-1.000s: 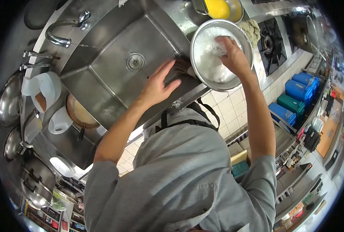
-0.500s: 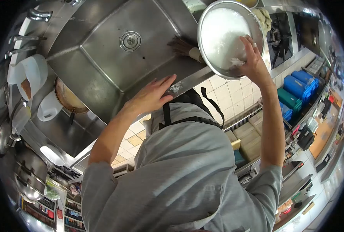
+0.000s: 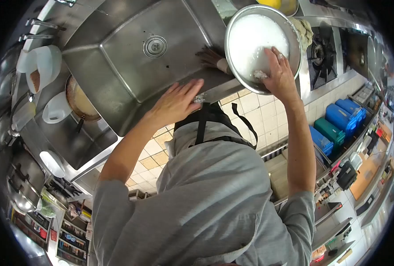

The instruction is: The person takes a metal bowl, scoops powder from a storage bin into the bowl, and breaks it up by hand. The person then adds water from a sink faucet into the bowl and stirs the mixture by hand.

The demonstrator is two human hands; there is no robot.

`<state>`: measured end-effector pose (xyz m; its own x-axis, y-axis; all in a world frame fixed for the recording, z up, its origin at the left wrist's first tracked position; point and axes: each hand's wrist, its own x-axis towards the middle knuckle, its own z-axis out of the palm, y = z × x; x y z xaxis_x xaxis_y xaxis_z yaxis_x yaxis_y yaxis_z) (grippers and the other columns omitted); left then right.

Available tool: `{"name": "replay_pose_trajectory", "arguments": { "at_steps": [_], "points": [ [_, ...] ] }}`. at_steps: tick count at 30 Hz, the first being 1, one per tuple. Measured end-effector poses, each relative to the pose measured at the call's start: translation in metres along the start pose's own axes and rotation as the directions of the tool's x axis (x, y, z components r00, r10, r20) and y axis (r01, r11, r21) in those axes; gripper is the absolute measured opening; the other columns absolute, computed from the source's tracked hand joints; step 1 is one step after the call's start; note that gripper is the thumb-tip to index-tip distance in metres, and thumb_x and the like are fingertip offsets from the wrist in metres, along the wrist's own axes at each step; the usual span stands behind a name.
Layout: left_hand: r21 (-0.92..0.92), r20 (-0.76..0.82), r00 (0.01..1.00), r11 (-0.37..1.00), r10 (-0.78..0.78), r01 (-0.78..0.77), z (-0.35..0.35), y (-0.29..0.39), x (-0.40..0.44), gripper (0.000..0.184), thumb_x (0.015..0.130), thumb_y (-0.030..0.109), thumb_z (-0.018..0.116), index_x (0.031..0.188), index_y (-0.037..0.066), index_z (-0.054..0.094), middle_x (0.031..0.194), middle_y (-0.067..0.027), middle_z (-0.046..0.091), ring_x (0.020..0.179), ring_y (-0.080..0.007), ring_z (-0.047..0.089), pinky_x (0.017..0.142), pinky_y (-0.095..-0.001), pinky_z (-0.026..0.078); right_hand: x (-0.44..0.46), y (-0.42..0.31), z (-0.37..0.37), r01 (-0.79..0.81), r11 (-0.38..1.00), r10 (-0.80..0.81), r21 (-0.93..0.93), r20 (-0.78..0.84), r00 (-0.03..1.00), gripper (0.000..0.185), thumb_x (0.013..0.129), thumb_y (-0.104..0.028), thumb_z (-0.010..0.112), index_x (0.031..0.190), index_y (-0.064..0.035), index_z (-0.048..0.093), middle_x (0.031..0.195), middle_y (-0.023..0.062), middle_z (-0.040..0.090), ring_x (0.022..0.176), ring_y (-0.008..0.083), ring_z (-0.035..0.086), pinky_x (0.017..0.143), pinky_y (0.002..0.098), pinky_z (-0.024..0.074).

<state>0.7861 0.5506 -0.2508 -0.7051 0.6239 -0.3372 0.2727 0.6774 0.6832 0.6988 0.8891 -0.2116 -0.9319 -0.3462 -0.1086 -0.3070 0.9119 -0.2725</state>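
Observation:
My left hand (image 3: 175, 101) is by the front edge of the steel sink (image 3: 130, 48), fingers stretched out, holding nothing. White residue (image 3: 200, 97) lies beside its thumb on the rim. At the sink's right side stands a round metal bowl (image 3: 297, 48) with cloudy white liquid (image 3: 254, 37) in it. My right hand (image 3: 282, 80) reaches over the bowl's near side, fingers and thumb apart, the fingertips at the liquid. Next to the thumb is a white clump (image 3: 260, 74); a grip on it does not show. A dark bristly brush (image 3: 209, 57) lies in the sink, partly behind the bowl.
A gas burner (image 3: 323, 55) and a crumpled cloth (image 3: 303, 32) are right of the bowl. A second basin at left holds a pan (image 3: 82, 99) and a white plastic container (image 3: 56, 108). Blue bins (image 3: 341, 119) stand on the right. The drain (image 3: 155, 47) is uncovered.
My right hand has moved a little left and down in the bowl, with the white clump by its thumb. The view has shifted slightly; my left hand stays by the sink edge.

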Motion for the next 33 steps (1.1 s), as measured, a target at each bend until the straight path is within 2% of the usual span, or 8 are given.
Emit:
{"name": "replay_pose_trajectory", "arguments": {
  "at_steps": [4,6,16,21,25,26,29,33],
  "points": [
    [-0.032,-0.051,0.972,0.973,-0.229,0.228,-0.001,-0.017,-0.068,0.067,0.096,0.032,0.060,0.152,0.008,0.030,0.149,-0.0209,0.041,0.137,-0.0345,0.042,0.117,-0.0514,0.028,-0.003,0.003,0.002,-0.050,0.998,0.051,-0.026,0.011,0.999,0.075,0.077,-0.027,0.078,0.142,-0.0123,0.045,0.144,0.0211,0.047,0.133,0.0409,0.044,0.108,0.0490,0.0411],
    [0.241,-0.025,0.937,0.908,-0.347,0.343,-0.006,-0.021,-0.087,0.071,0.093,0.026,0.063,0.153,0.008,0.028,0.149,-0.0209,0.042,0.137,-0.0331,0.043,0.117,-0.0527,0.028,-0.005,-0.001,0.003,-0.045,0.998,0.046,-0.052,0.014,0.999,0.074,0.078,-0.029,0.077,0.142,-0.0129,0.045,0.144,0.0201,0.048,0.133,0.0404,0.044,0.107,0.0493,0.0415],
    [0.019,-0.079,0.958,0.961,-0.275,0.277,0.035,-0.018,-0.022,0.080,0.093,0.057,0.055,0.153,0.011,0.030,0.155,-0.0200,0.036,0.124,-0.0393,0.055,0.112,-0.0506,0.036,-0.005,0.000,0.010,-0.059,0.996,0.061,-0.068,0.033,0.998,0.066,0.079,-0.025,0.075,0.138,-0.0114,0.048,0.141,0.0187,0.051,0.131,0.0401,0.046,0.106,0.0496,0.0427],
    [0.096,-0.080,0.957,0.954,-0.279,0.286,0.015,0.041,0.034,0.068,0.096,0.054,0.050,0.149,0.013,0.039,0.124,-0.0212,0.062,0.113,-0.0379,0.062,0.098,-0.0495,0.047,-0.005,-0.002,0.007,-0.054,0.995,0.058,-0.085,0.043,0.997,0.063,0.081,-0.029,0.074,0.136,-0.0122,0.048,0.139,0.0172,0.052,0.132,0.0387,0.046,0.105,0.0513,0.0436],
    [0.230,-0.561,0.814,0.916,-0.151,0.328,0.024,-0.020,0.071,0.050,0.096,0.025,0.055,0.144,0.016,0.044,0.107,-0.0174,0.068,0.094,-0.0371,0.068,0.086,-0.0456,0.054,-0.004,0.007,0.010,-0.010,0.999,0.012,-0.037,0.057,0.998,0.061,0.081,-0.026,0.074,0.134,-0.0105,0.048,0.136,0.0186,0.052,0.129,0.0396,0.047,0.105,0.0510,0.0433],
    [-0.033,-0.590,0.699,0.877,-0.404,0.479,0.005,-0.022,0.073,0.049,0.095,0.016,0.053,0.143,0.015,0.043,0.101,-0.0165,0.070,0.088,-0.0370,0.069,0.079,-0.0473,0.055,-0.004,0.007,0.012,-0.010,0.999,0.012,-0.035,0.056,0.998,0.062,0.080,-0.026,0.074,0.134,-0.0102,0.048,0.136,0.0188,0.052,0.129,0.0400,0.047,0.104,0.0516,0.0433],
    [-0.677,-0.543,0.426,0.677,-0.724,0.288,-0.070,-0.082,0.074,0.036,0.097,0.037,0.059,0.104,0.003,0.070,0.079,-0.0093,0.074,0.078,-0.0199,0.071,0.077,-0.0335,0.054,-0.004,-0.004,0.001,-0.033,0.999,0.035,-0.036,0.065,0.997,0.064,0.079,-0.025,0.075,0.135,-0.0097,0.047,0.138,0.0193,0.051,0.130,0.0414,0.046,0.104,0.0531,0.0431],
    [-0.858,-0.495,0.267,0.416,-0.827,-0.301,-0.166,-0.129,0.081,0.038,0.100,0.033,0.056,0.123,0.002,0.056,0.109,-0.0159,0.068,0.101,-0.0280,0.067,0.088,-0.0435,0.054,-0.004,-0.005,-0.001,-0.043,0.999,0.043,-0.020,0.029,0.999,0.065,0.079,-0.025,0.075,0.135,-0.0088,0.046,0.137,0.0215,0.051,0.126,0.0410,0.049,0.101,0.0533,0.0450]
  ]
}}
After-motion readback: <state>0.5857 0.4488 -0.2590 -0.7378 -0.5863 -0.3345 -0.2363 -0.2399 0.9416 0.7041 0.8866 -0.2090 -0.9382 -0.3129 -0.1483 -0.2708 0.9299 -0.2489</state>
